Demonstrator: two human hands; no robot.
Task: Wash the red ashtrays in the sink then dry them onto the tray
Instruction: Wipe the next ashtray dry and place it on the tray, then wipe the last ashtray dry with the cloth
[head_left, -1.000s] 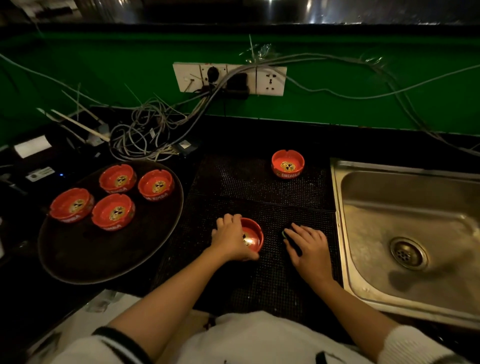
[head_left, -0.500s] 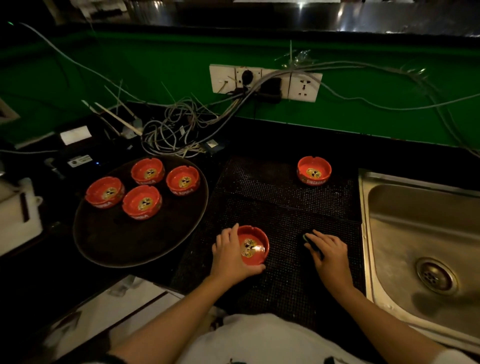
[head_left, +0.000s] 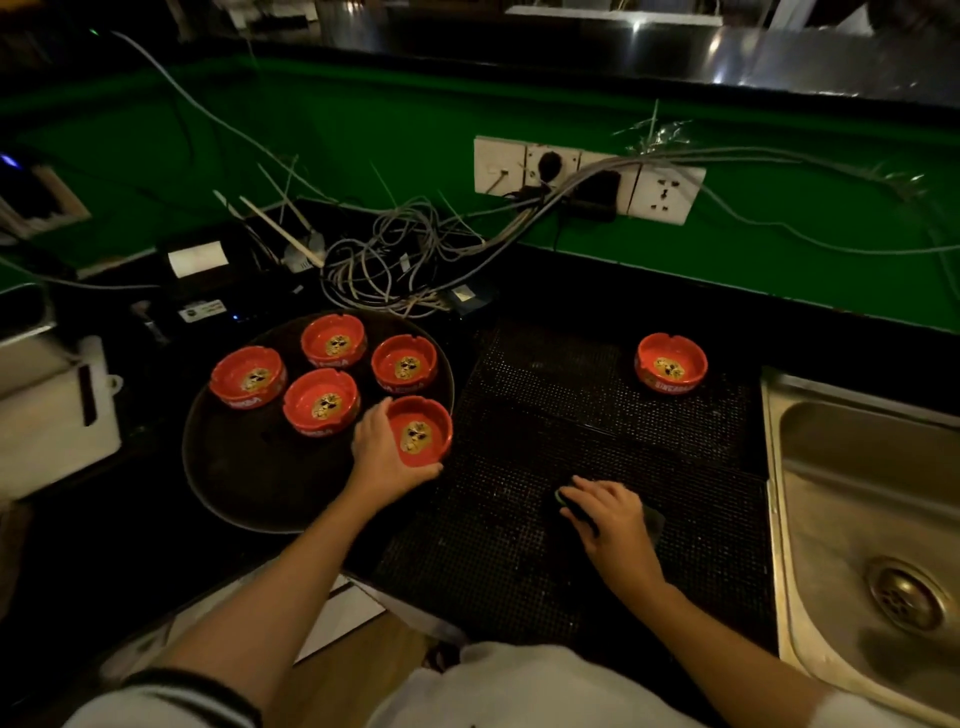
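My left hand (head_left: 382, 454) grips a red ashtray (head_left: 422, 431) over the right edge of the round dark tray (head_left: 249, 488). Several more red ashtrays (head_left: 322, 400) sit on the tray's far half. One other red ashtray (head_left: 671, 364) stands alone on the black mat (head_left: 545, 426) near the steel sink (head_left: 852, 499). My right hand (head_left: 610, 514) rests on a dark sponge (head_left: 569, 504) lying on the mat, fingers curved over it.
A tangle of grey cables (head_left: 395, 260) lies behind the tray under a white wall socket strip (head_left: 587, 176). A white box (head_left: 57, 410) stands left of the tray. The sink drain (head_left: 906, 597) is at the lower right.
My left hand has carried the ashtray from the mat leftward to the tray's right edge. My right hand stays on the sponge. The camera view has shifted left.
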